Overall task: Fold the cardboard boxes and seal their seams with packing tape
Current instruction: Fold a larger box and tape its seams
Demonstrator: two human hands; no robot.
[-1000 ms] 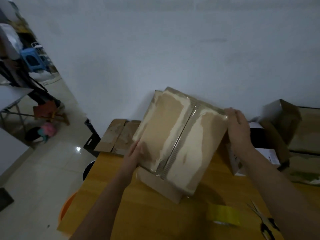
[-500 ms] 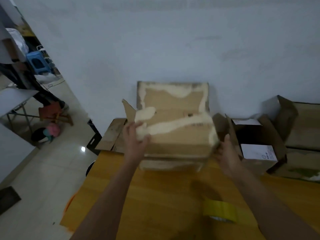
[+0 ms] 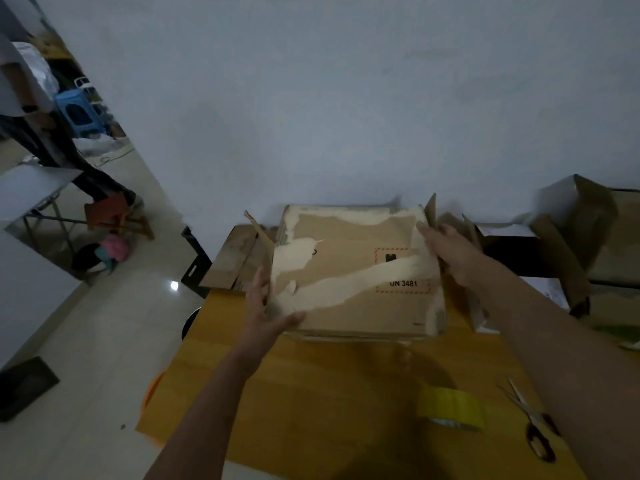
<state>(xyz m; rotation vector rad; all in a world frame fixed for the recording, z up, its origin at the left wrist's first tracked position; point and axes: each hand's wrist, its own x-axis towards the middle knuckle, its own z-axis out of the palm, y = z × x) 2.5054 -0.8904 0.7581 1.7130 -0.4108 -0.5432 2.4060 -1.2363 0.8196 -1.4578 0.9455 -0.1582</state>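
A worn cardboard box (image 3: 356,271) with torn pale patches and a red "UN 3481" label stands on the yellow table (image 3: 311,393) against the wall. Side flaps stick up at its left and right. My left hand (image 3: 268,306) grips the box's near left corner, thumb on the top face. My right hand (image 3: 446,251) holds the right edge beside the raised flap. A roll of yellow packing tape (image 3: 450,407) lies on the table in front of the box. Scissors (image 3: 533,424) lie at the right.
More cardboard boxes (image 3: 568,244) crowd the table's right back. Flattened cardboard (image 3: 235,261) sits left of the box. A person (image 3: 41,109) stands far left by a blue stool (image 3: 78,112). The table's left edge drops to a tiled floor.
The box was turned from its taped bottom facing me over to a labelled side on top and set lower on the table. Both hands shifted along its edges.
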